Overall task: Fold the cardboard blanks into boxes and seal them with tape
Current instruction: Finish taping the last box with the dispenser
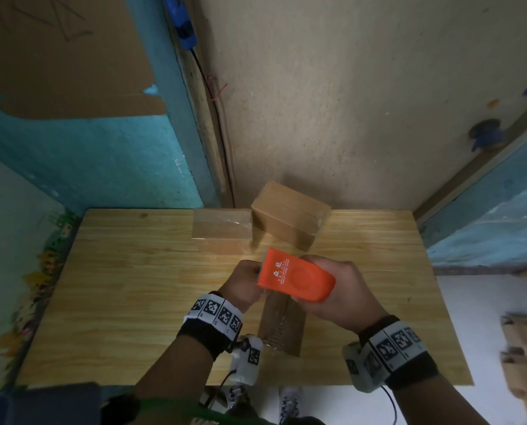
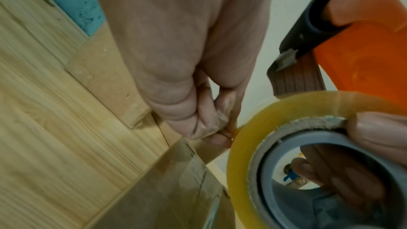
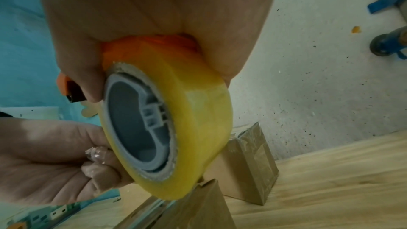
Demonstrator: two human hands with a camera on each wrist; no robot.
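Observation:
My right hand grips an orange tape dispenser with a yellowish tape roll, held above a brown cardboard box near the middle of the table. Two of its fingers reach into the roll's grey core. My left hand is at the dispenser's toothed end and pinches the loose tape end between thumb and fingertips, right at the roll. The box lies just under both hands, with tape along its top seam. The left hand also shows beside the roll.
Two taped brown boxes stand at the back of the wooden table, against the wall. Loose cardboard pieces lie off the table's right edge. A blue clamp sticks out from the right wall.

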